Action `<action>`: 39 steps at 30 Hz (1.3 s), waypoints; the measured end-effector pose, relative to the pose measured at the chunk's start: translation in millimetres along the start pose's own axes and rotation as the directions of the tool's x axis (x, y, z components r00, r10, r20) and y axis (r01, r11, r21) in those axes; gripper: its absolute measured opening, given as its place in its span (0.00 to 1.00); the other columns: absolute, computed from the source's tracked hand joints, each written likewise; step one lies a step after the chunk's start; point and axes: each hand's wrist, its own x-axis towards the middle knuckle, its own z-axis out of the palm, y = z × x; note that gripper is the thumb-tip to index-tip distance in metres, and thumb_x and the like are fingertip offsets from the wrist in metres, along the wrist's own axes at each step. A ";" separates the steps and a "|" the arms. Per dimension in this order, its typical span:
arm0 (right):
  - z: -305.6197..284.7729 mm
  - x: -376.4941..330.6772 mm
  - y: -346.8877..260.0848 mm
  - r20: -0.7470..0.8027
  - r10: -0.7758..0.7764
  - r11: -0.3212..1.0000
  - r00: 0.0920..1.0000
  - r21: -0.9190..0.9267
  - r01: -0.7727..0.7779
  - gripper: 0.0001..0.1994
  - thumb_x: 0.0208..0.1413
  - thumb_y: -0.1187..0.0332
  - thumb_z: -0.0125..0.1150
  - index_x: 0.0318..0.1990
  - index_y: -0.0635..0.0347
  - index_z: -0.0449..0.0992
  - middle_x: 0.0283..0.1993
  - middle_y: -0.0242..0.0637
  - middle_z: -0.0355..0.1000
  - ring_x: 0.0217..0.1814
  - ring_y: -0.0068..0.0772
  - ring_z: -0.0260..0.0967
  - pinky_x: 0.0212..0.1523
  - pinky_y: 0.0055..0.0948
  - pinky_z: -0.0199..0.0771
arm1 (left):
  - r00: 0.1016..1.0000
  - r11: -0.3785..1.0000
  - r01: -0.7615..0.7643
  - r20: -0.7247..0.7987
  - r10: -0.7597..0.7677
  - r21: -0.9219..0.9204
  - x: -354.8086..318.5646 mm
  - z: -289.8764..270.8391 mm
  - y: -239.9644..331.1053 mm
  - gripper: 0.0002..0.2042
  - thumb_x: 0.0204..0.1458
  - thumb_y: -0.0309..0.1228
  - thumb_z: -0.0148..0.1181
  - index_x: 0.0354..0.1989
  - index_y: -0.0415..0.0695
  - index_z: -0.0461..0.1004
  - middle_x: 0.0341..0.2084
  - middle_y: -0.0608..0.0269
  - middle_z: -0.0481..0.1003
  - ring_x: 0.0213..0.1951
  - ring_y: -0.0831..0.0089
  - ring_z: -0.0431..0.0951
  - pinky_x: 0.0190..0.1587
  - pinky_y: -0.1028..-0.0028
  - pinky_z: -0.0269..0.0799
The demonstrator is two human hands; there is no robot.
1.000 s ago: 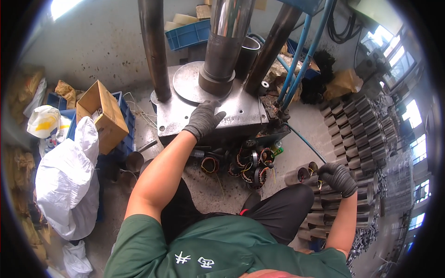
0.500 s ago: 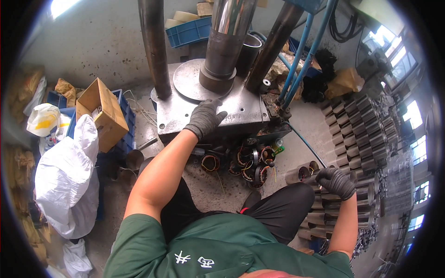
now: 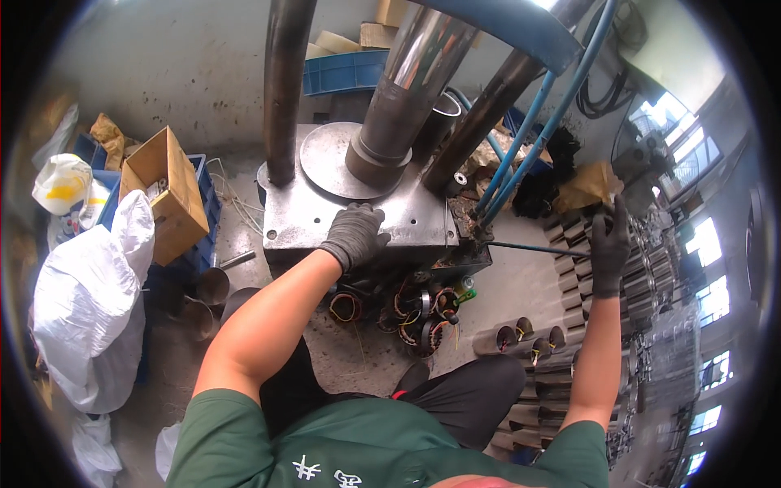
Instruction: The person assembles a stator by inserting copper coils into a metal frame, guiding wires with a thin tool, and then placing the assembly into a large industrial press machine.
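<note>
My left hand (image 3: 355, 237), in a dark grey glove, rests on the front of the metal press bed (image 3: 297, 232). Its fingertips lie by the edge of the round steel plate (image 3: 319, 154), and the hand holds nothing. On that plate stands the thick steel ram column (image 3: 389, 106) with a collar at its foot. Out to the right, my gloved right hand (image 3: 608, 254) is raised against the end of a thin blue lever rod (image 3: 533, 246). Its fingers point upward, apart, rather than wrapping the rod. The contact itself is partly hidden.
Below the bed sit wound stator cores (image 3: 423, 313) with coloured wires. Metal cylinders (image 3: 492, 340) stand right of my knee, with stacked rows (image 3: 573, 236) beyond. Left are a cardboard box (image 3: 175, 220), a blue crate (image 3: 210, 183) and a white sack (image 3: 85, 305). Blue hoses (image 3: 525, 134) hang beside the press.
My right hand has moved up, its fingers opening from a closed grip, and the lever has swung up with it. My left hand stays on the bed. The view has shifted slightly.
</note>
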 end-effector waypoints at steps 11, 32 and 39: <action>-52.4 -78.4 21.2 0.749 -0.043 0.995 0.661 0.090 -0.036 0.20 0.56 0.78 0.57 0.57 0.55 0.76 0.35 0.35 0.78 0.29 0.23 0.73 0.33 0.32 0.76 | 0.997 0.999 -0.041 0.061 0.040 0.021 -1.5 -7.8 4.0 0.21 0.57 0.46 0.64 0.49 0.41 0.78 0.48 0.47 0.77 0.56 0.51 0.75 0.60 0.57 0.71; -73.2 -155.3 -12.7 0.935 0.210 0.901 0.286 -0.071 -0.428 0.12 0.55 0.69 0.66 0.45 0.65 0.83 0.38 0.47 0.81 0.37 0.35 0.80 0.42 0.34 0.79 | 0.997 0.997 -0.063 0.048 0.061 0.042 -4.4 -4.0 -1.2 0.21 0.56 0.45 0.63 0.50 0.41 0.78 0.50 0.47 0.77 0.56 0.51 0.75 0.60 0.57 0.71; -75.0 -156.9 -34.6 0.926 0.227 0.927 0.300 -0.111 -0.358 0.11 0.57 0.65 0.68 0.38 0.66 0.82 0.29 0.43 0.78 0.29 0.32 0.76 0.35 0.34 0.77 | 0.997 0.997 -0.073 0.033 0.072 0.038 -3.7 -2.3 -2.9 0.21 0.56 0.45 0.63 0.48 0.41 0.78 0.48 0.46 0.77 0.55 0.50 0.75 0.60 0.56 0.71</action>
